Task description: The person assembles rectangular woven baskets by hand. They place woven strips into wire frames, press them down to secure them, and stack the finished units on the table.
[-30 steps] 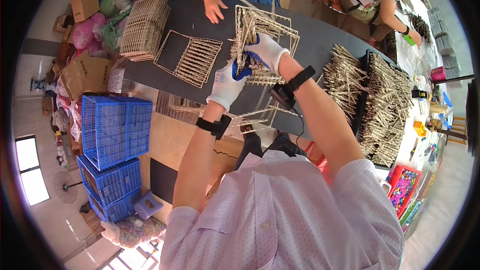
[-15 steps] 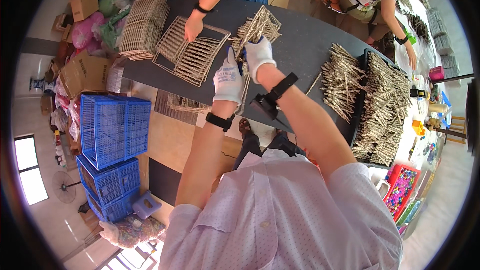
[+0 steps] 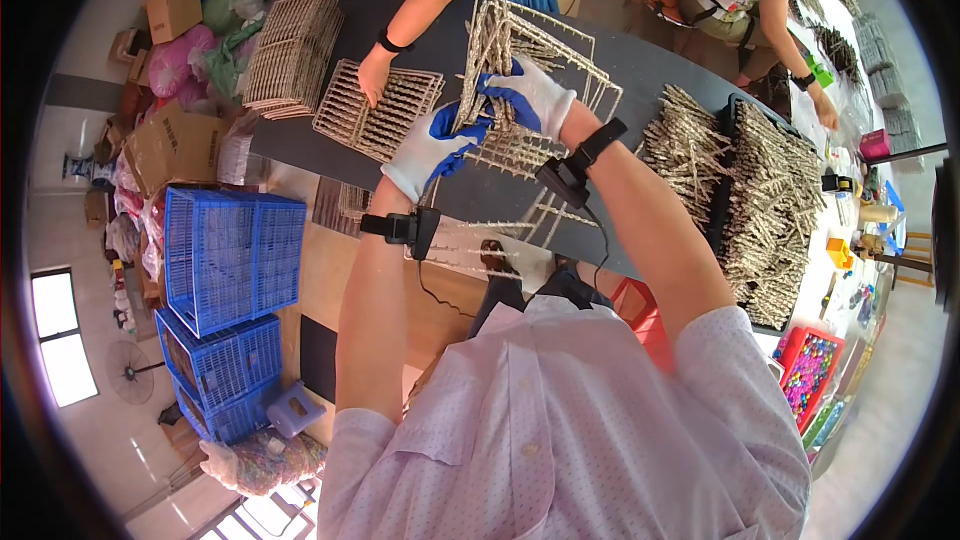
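My left hand (image 3: 440, 148), in a white glove with blue palm and fingers, is closed round a bunch of beige twisted rods (image 3: 490, 40). Gloved the same way, my right hand (image 3: 535, 100) grips the other side of the bunch, close to the left. A rectangular beige frame (image 3: 607, 90) is tilted up around the rods and past both hands. Where rods and frame overlap between my fingers, I cannot tell which piece each hand presses on. More thin rods and frame bars (image 3: 480, 230) show below my hands at the table's near edge.
Across the dark table (image 3: 300, 145), a co-worker's hand (image 3: 374, 75) touches a slatted rack (image 3: 380, 112). A rack stack (image 3: 290, 55) stands at far left. To the right lie loose rods (image 3: 680, 155) and a rod-filled black tray (image 3: 765, 210). Blue crates (image 3: 235, 260) stand left.
My hands have moved apart and turned, showing more blue palm, and the frame has risen and swung toward me. The co-worker's two offset racks now lie together as one.
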The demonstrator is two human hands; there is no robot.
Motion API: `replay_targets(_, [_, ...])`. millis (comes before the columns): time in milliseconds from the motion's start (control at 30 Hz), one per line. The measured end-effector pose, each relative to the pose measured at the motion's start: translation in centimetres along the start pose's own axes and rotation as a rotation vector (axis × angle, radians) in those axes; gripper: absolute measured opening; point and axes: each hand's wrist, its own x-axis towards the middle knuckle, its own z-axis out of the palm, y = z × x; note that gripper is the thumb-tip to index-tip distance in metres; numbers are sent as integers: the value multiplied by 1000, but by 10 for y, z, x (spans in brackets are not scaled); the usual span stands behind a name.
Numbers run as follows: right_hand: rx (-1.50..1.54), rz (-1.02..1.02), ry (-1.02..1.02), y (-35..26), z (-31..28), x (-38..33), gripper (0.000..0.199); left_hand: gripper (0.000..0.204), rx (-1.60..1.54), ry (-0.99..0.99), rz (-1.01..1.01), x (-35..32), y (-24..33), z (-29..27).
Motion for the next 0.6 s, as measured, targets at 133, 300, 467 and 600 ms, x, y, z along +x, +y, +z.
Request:
replay_targets(133, [-49, 20, 79, 2, 0, 0, 32, 26, -37, 60, -23, 3, -12, 0])
replay_targets(300, [-106, 86, 338, 6, 15, 10, 30, 21, 192, 266, 101, 10, -29, 15])
replay_targets(467, [-358, 13, 497, -5, 43, 1, 34, 18, 196, 371, 43, 6, -27, 17])
replay_targets(600, [-547, -47, 502, 9, 33, 14, 41, 25, 393, 513, -19, 16, -34, 9])
